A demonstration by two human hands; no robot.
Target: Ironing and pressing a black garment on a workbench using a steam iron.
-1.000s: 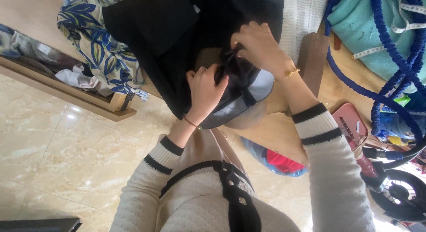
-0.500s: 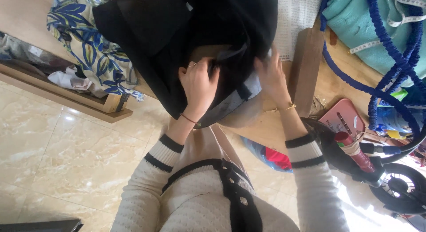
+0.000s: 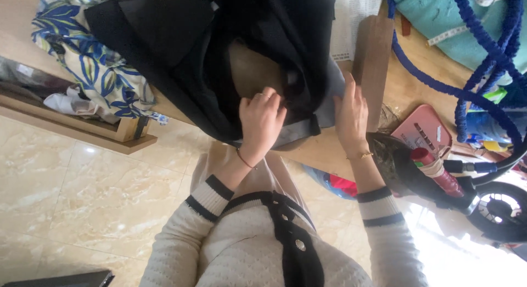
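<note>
Black garment [image 3: 181, 51] heaped on wooden table [image 3: 324, 150], draped over near edge, grey lining showing. Blue-leaf patterned cloth [image 3: 93, 67] beside it, far left. Blue rope [image 3: 439, 84] looped at right. Left hand [image 3: 262, 119] on garment's edge, fingers curled, pinching fabric. Right hand [image 3: 351, 114] flat, fingers straight and together, pressing grey lining, gripping nothing.
</note>
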